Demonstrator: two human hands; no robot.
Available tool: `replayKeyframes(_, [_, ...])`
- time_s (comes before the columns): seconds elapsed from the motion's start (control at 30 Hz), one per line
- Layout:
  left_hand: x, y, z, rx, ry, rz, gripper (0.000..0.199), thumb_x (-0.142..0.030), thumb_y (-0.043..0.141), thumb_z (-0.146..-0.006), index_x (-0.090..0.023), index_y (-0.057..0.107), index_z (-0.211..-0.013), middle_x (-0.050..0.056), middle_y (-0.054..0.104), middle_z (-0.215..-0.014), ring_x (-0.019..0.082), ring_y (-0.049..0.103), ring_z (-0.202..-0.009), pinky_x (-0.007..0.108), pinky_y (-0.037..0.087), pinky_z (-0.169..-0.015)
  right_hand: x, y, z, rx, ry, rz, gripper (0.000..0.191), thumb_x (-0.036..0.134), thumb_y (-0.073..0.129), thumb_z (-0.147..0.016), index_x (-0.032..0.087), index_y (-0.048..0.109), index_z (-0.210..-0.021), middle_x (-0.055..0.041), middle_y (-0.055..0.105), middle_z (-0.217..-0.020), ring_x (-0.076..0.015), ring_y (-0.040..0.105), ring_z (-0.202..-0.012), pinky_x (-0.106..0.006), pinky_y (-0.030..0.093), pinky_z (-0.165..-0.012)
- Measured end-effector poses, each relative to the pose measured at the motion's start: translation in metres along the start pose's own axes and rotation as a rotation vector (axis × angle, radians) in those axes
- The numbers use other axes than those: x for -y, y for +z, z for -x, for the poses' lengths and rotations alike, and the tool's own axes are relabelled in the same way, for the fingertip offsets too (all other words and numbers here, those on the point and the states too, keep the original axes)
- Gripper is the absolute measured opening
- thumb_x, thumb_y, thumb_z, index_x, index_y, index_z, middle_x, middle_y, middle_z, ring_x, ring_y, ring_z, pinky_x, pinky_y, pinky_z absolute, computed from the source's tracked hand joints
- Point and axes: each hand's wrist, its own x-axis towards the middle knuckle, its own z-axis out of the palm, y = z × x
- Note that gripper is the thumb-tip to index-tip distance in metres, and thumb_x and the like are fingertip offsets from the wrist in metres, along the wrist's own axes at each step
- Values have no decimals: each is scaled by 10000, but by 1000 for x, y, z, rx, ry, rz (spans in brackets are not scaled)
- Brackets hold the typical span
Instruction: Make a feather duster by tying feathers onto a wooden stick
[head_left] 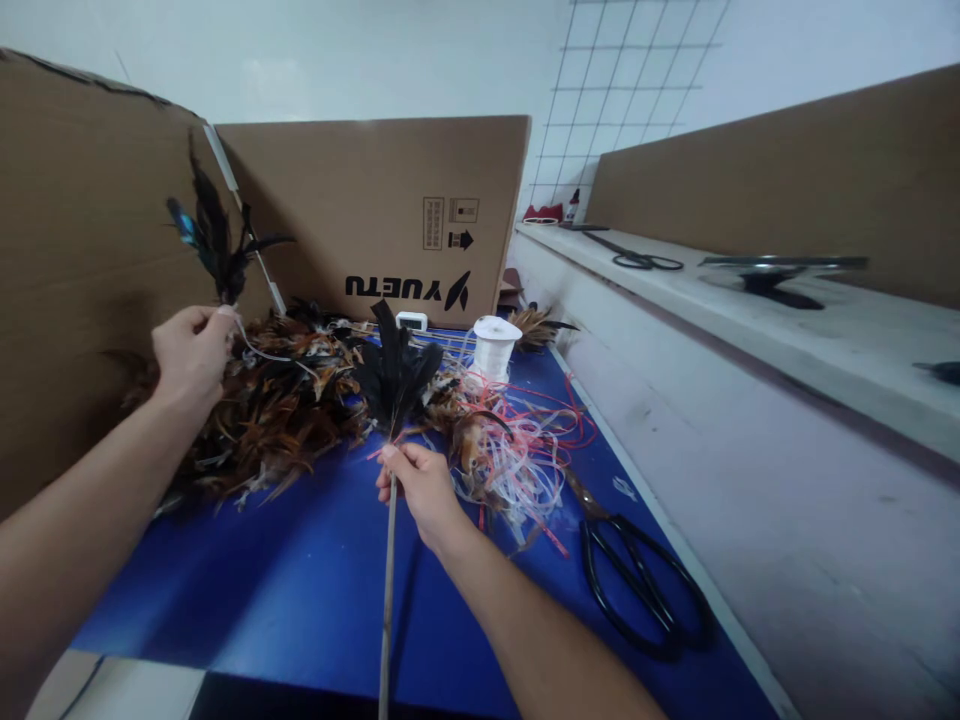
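My left hand is raised at the left, its fingers pinched on the base of a bunch of dark feathers with a blue-green tip. A thin pale string trails from these fingers toward the pile. Near the middle, my right hand is closed around the upper end of a thin stick. Black feathers fan out at the top of that stick, and a bit of pink ribbon shows just above my fingers. Behind my left hand lies a heap of brown and black feathers.
Pink and white ribbons lie tangled right of centre, beside a white spool. Black-handled scissors rest on the blue table. Cardboard panels stand behind and left. A white ledge at right holds smaller scissors.
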Motion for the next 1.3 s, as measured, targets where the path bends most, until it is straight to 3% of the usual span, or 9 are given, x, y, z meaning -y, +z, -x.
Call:
replayKeyframes(0.13, [-4, 11, 51, 240, -97, 281, 151, -251, 516, -827, -123, 560, -760, -4, 491, -625, 74, 410, -505, 196, 348, -486, 0, -1, 0, 1, 3, -10, 306, 440, 625, -720, 136, 604, -690, 15, 581, -510, -86, 523, -401, -211, 423, -424])
replayKeyframes(0.17, [-4, 13, 68, 388, -213, 492, 135, -258, 576, -798, -129, 573, -757, 1, 512, -635, 77, 433, -511, 200, 378, -490, 1, -1, 0, 2, 1, -12, 309, 442, 625, -719, 135, 605, -692, 15, 581, -510, -86, 524, -401, -211, 423, -424])
replayKeyframes(0.23, [-2, 19, 104, 514, -424, 731, 150, -253, 690, -721, -136, 599, -743, 38, 601, -726, 123, 558, -642, 238, 479, -593, 2, -1, 0, -1, -5, -13, 311, 445, 623, -720, 136, 601, -690, 15, 582, -513, -84, 522, -397, -210, 423, -425])
replayKeyframes(0.33, [3, 30, 149, 619, -604, 807, 163, -254, 732, -699, -151, 619, -757, 86, 669, -941, 176, 621, -823, 306, 519, -743, 2, -1, -1, -10, -18, -20, 314, 446, 630, -716, 144, 576, -648, 12, 583, -516, -84, 517, -395, -210, 417, -421])
replayKeyframes(0.5, [3, 44, 178, 834, -595, 792, 167, -303, 708, -733, -156, 641, -778, 22, 590, -688, 121, 536, -599, 250, 479, -562, -1, -1, -4, -16, -20, -68, 306, 446, 662, -697, 160, 579, -625, 23, 563, -503, -91, 490, -394, -232, 428, -417])
replayKeyframes(0.87, [5, 53, 181, 823, -574, 698, 234, -353, 704, -722, -143, 603, -692, -8, 507, -609, 86, 433, -512, 202, 399, -447, -11, -1, -6, -22, -53, 83, 274, 444, 651, -735, 172, 642, -696, 27, 559, -500, -119, 511, -397, -257, 460, -414])
replayKeyframes(1.17, [12, 53, 183, 754, -639, 667, 271, -369, 738, -668, -133, 605, -689, -26, 486, -533, 78, 391, -447, 195, 356, -384, -14, 2, -7, 94, 89, 41, 244, 356, 553, -852, 151, 637, -750, 47, 522, -459, -80, 468, -348, -208, 432, -411])
replayKeyframes(1.3, [11, 53, 184, 745, -631, 657, 291, -386, 737, -663, -134, 591, -654, -29, 474, -501, 80, 375, -419, 196, 341, -350, -14, 3, -7, 142, 104, 23, 301, 423, 526, -859, 155, 621, -759, 44, 528, -470, -82, 457, -337, -214, 424, -400])
